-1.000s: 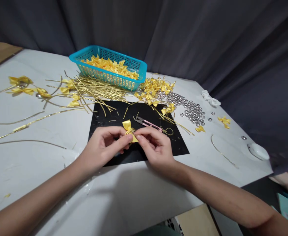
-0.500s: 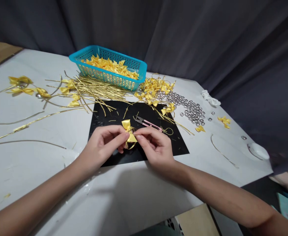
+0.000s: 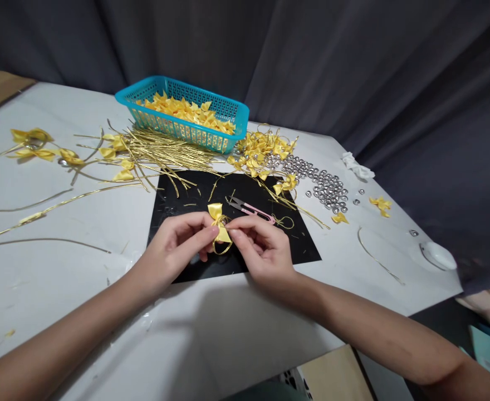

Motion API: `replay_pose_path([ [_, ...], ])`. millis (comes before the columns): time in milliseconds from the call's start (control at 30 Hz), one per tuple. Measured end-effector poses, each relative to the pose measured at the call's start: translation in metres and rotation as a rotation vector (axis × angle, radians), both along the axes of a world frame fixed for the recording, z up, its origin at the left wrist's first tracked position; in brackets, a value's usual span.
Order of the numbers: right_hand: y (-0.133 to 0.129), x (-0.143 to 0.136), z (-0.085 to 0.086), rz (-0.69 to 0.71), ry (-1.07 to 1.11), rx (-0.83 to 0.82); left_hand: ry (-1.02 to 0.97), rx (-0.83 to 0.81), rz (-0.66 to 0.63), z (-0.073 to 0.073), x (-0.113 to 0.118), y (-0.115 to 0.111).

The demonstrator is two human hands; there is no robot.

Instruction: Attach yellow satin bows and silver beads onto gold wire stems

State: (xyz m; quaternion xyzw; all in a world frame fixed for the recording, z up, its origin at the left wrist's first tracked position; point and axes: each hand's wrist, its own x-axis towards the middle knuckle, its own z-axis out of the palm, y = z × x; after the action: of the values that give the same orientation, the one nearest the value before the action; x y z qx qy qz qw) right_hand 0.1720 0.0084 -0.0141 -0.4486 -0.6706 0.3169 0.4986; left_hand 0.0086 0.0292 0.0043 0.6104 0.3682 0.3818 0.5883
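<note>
A small yellow ribbon bow (image 3: pixel 215 211) with a gold cord loop hanging below it is between both hands, above a black mat (image 3: pixel 307 245). My left hand (image 3: pixel 189 236) pinches the bow's left side between thumb and fingers. From the right, my right hand (image 3: pixel 261 239) has its thumb and forefinger pressed together at the bow's middle; whether they grip the bow or the cord is too small to tell. Just beyond the right hand lie thread snips (image 3: pixel 253 210) with pink handles, and a thin gold loop (image 3: pixel 285 223) is beside them.
Behind the mat stands a blue basket (image 3: pixel 145 89) of yellow bows. Gold cords (image 3: pixel 170 147) lie before it, with finished-looking bows (image 3: pixel 265 146) and silver beads (image 3: pixel 328 186) to the right. A white oval object (image 3: pixel 441 256) rests near the table's right edge.
The fingertips of my right hand have shifted slightly left, and the bow has turned a little between the hands. The other things keep their places.
</note>
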Motion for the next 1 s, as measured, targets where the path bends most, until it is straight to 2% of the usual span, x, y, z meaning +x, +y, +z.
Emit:
replay_pose_path([
  [400, -0.002, -0.002, 0.004, 0.008, -0.062, 0.042, 0.032, -0.004, -0.018, 0.004, 0.003, 0.000],
  [767, -0.004, 0.000, 0.000, 0.016, -0.144, 0.096, -0.103, -0.084, -0.103, -0.007, -0.002, 0.001],
  [1000, -0.002, -0.002, 0.002, 0.011, -0.111, 0.152, -0.138, -0.130, -0.121, -0.007, 0.000, 0.002],
])
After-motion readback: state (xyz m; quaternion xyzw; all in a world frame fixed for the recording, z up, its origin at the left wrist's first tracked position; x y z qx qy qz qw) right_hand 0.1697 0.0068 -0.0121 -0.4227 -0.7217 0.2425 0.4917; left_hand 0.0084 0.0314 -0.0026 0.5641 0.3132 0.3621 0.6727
